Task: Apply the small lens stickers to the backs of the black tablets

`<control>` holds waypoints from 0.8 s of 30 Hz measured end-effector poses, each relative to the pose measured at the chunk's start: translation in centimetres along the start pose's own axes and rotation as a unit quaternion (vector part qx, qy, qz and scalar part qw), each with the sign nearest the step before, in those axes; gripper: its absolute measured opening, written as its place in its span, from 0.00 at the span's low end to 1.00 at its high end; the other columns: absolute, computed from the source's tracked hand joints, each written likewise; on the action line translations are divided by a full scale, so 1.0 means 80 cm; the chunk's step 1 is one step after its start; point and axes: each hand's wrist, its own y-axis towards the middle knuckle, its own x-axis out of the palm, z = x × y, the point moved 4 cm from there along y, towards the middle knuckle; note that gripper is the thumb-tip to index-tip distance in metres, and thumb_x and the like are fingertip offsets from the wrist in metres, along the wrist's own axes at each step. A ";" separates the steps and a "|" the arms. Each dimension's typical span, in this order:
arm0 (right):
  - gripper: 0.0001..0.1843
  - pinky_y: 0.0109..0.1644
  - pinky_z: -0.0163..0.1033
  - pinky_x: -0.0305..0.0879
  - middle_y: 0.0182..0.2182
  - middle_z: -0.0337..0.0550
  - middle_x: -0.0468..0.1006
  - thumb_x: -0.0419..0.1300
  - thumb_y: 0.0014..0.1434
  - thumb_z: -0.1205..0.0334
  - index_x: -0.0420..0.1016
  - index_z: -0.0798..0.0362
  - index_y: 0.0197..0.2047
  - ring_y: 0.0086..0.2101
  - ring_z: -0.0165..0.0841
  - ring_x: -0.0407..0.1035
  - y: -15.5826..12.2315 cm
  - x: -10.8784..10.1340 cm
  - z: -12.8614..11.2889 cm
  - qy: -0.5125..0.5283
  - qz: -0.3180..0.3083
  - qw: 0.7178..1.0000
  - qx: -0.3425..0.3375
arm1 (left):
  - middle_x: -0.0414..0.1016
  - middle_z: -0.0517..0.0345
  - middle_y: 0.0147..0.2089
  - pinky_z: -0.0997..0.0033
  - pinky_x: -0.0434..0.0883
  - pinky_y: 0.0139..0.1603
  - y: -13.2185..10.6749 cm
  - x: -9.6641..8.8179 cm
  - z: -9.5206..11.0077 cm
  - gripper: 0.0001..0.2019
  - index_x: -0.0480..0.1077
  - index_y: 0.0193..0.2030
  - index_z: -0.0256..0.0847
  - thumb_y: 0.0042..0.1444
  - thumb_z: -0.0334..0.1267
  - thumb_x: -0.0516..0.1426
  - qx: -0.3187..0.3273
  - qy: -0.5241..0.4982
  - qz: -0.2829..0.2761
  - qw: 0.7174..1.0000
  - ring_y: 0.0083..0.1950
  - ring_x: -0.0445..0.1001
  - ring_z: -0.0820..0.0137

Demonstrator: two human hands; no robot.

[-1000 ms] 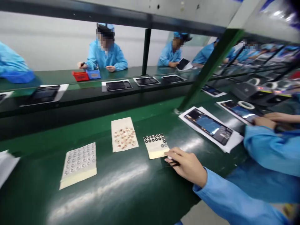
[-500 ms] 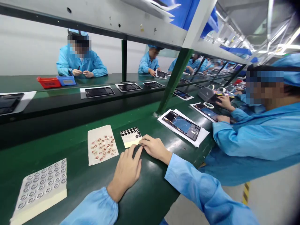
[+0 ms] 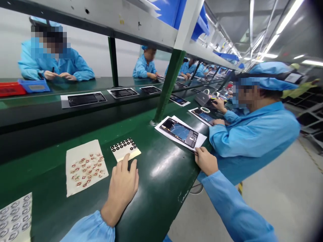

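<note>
Green belt (image 3: 161, 181): L hand (image 3: 122, 191) open on black-ring sheet (image 3: 124, 148), R hand (image 3: 205, 161) grip unclear.

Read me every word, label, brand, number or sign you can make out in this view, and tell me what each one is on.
Label on the blue tray: too small and blurred to read.
Small yellow mark on the white overhead beam: too small to read.
No other words, brands, numbers or signs can be read.

Open belt (image 3: 161, 188) separates left hand (image 3: 122, 191) from right hand (image 3: 205, 161) (post (image 3: 168, 87) beyond).
</note>
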 end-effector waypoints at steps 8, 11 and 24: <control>0.10 0.30 0.36 0.46 0.32 0.48 0.76 0.55 0.61 0.60 0.73 0.54 0.31 0.27 0.30 0.65 0.002 -0.020 -0.055 0.050 -0.056 0.995 -0.063 | 0.79 0.48 0.44 0.59 0.75 0.52 -0.003 0.019 0.065 0.11 0.75 0.48 0.40 0.67 0.40 0.54 -0.185 -0.592 -0.174 0.765 0.43 0.77 0.63; 0.10 0.34 0.35 0.52 0.26 0.42 0.75 0.56 0.59 0.60 0.71 0.54 0.28 0.28 0.29 0.67 -0.029 -0.041 -0.111 0.097 -0.084 0.987 -0.095 | 0.80 0.39 0.50 0.59 0.77 0.54 0.014 0.041 0.101 0.17 0.70 0.55 0.34 0.69 0.44 0.51 -0.331 -0.737 -0.251 0.533 0.45 0.81 0.64; 0.27 0.35 0.38 0.58 0.40 0.47 0.83 0.61 0.60 0.37 0.76 0.52 0.50 0.38 0.42 0.78 -0.026 -0.121 -0.186 0.093 -0.201 0.973 -0.068 | 0.79 0.49 0.52 0.66 0.71 0.57 0.030 0.049 0.124 0.22 0.74 0.53 0.38 0.63 0.54 0.56 -0.264 -0.805 -0.138 0.514 0.52 0.76 0.63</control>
